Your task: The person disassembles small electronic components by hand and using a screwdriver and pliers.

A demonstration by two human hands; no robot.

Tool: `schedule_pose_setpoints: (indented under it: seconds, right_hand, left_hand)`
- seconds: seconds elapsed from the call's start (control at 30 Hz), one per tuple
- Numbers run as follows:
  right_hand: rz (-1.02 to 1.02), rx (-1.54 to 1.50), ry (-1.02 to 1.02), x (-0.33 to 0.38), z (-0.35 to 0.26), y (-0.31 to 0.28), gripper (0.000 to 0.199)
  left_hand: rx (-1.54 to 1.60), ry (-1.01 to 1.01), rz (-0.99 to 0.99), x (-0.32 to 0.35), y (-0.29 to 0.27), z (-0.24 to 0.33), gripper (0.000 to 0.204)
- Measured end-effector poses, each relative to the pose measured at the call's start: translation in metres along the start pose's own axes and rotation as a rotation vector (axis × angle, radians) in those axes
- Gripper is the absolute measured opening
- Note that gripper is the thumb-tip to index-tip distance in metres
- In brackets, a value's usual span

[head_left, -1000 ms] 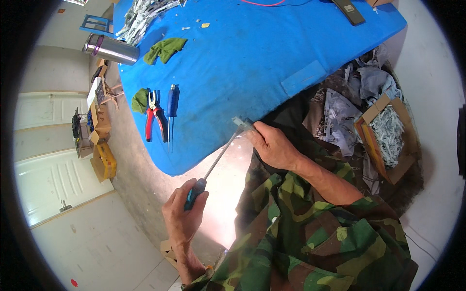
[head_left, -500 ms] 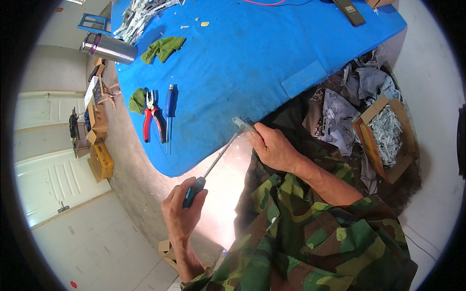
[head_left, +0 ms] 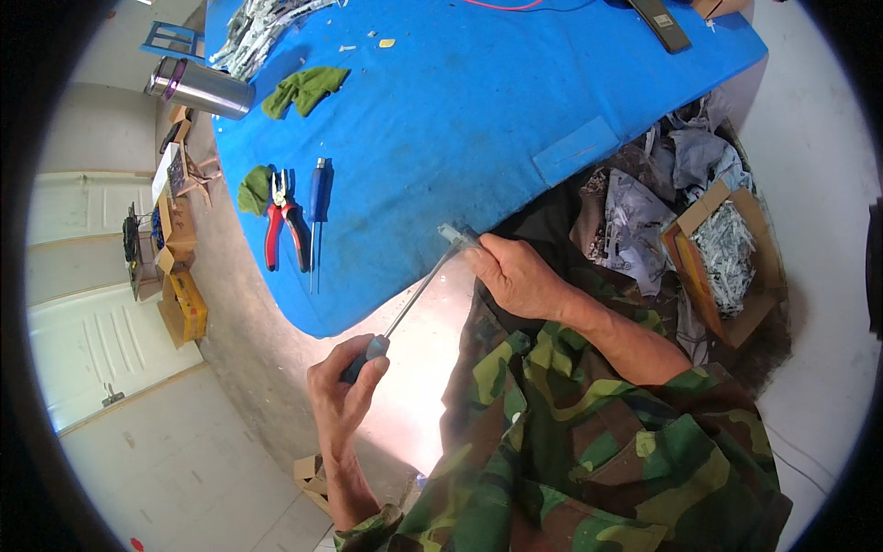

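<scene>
Head view, downward (fisheye), seemingly near

The grey floor (head_left: 241, 324) is brightly lit beside the blue-covered surface (head_left: 414, 138), and the pale left wall (head_left: 170, 446) is interrupted by white doors (head_left: 101, 342).

- Jacket (head_left: 589, 460): camouflage cloth, irregular green, yellow-green, brown and black patches, creased.
- Button (head_left: 516, 419): small, round, pale, on jacket front.
- Left sleeve (head_left: 370, 531), right sleeve (head_left: 727, 394): same camouflage, forearms exposed.
- Left hand (head_left: 342, 382), right hand (head_left: 520, 276): bare.
</scene>
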State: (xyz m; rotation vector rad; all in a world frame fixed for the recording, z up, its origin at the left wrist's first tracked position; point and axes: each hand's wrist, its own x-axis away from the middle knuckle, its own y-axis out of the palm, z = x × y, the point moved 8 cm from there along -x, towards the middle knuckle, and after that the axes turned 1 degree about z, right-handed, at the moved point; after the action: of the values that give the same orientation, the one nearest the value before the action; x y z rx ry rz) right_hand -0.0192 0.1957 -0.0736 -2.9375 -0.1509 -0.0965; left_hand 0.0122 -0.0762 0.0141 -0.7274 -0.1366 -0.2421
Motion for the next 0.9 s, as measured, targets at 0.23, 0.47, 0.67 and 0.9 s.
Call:
schedule_pose_setpoints:
  seconds: [0.23, 0.47, 0.67, 0.9]
  right_hand:
    - [0.009, 0.046, 0.0, 0.001, -0.003, 0.0, 0.036]
    - [0.042, 0.003, -0.018, 0.0, 0.004, 0.001, 0.036]
    - [-0.052, -0.126, 0.089, -0.001, 0.011, 0.003, 0.037]
    - [-0.087, -0.19, 0.122, -0.003, 0.015, 0.002, 0.038]
  left_hand:
    - [0.243, -0.167, -0.051, 0.005, 0.007, -0.018, 0.033]
    - [-0.182, 0.236, 0.142, 0.014, 0.001, 0.036, 0.033]
    - [-0.264, 0.223, 0.131, 0.018, 0.002, 0.036, 0.034]
    - [-0.227, 0.144, 0.121, 0.018, -0.003, 0.034, 0.034]
